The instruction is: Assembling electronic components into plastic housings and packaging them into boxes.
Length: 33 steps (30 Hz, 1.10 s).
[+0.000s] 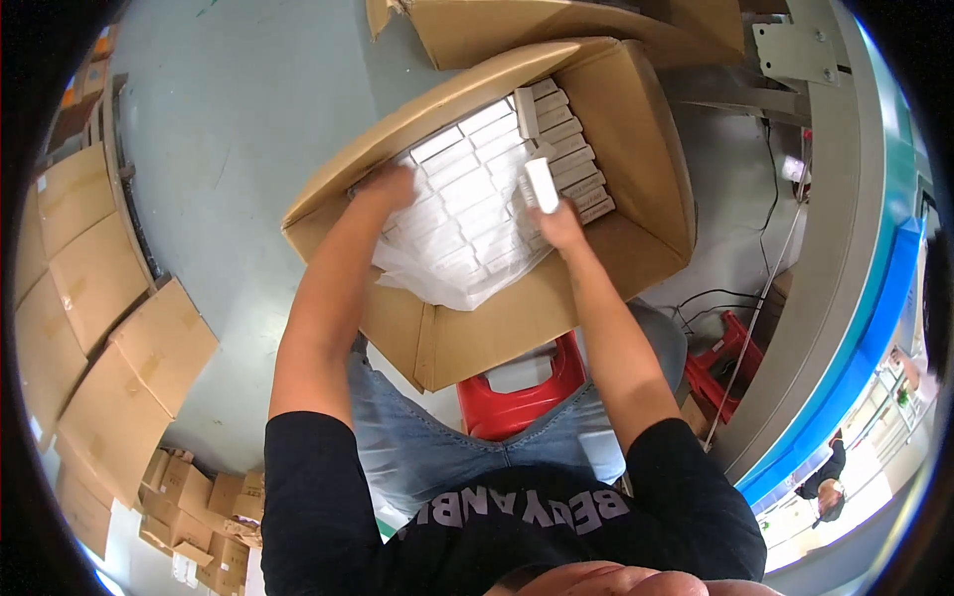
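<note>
A large open cardboard carton (636,149) stands before me, its inside lined with rows of small white boxes (462,174). Clear plastic sheeting (437,283) lies over part of the rows and spills toward the near wall. My right hand (559,224) is closed round the lower end of a small white box (543,186), which is raised above the rows and tilted. At the carton's left wall, my left hand (391,187) reaches in beside the rows and the plastic; its fingers are mostly hidden. One white box (526,113) lies crosswise on top of the others.
A red stool (522,397) shows under the near side of the carton. Another open carton (556,30) is at the far edge. Closed cartons (99,288) are stacked at left. A grey metal frame with a blue edge (845,358) and dark cables (725,293) are at right.
</note>
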Each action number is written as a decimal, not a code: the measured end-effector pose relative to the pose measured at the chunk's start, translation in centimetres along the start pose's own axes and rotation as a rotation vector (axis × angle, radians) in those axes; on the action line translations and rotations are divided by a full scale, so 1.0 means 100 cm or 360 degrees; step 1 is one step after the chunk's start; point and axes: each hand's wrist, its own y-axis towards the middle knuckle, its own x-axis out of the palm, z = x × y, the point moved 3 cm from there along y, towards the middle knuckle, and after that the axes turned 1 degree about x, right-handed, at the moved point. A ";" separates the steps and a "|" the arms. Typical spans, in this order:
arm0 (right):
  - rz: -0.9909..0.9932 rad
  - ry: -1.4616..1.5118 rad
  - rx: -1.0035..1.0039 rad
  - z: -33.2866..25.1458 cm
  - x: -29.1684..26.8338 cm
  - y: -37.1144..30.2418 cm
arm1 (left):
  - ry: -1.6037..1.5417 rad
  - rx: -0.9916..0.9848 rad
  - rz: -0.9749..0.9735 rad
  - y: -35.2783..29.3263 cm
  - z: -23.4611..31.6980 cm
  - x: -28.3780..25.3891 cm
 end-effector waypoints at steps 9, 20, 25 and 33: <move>0.0111 -0.1168 -0.0079 0.080 0.041 0.038 | -0.0553 0.0119 0.0802 0.069 0.211 -0.019; -0.0116 -0.0886 -0.0075 0.005 0.071 0.002 | -0.0970 -0.0116 0.1548 0.079 0.170 -0.009; -0.0044 -0.0809 -0.0164 0.033 0.068 0.014 | -0.1257 -0.0492 0.1050 0.119 0.174 -0.022; 0.0113 -0.0526 0.0070 -0.001 0.029 -0.054 | -0.0987 -0.0606 0.1120 0.111 0.187 -0.006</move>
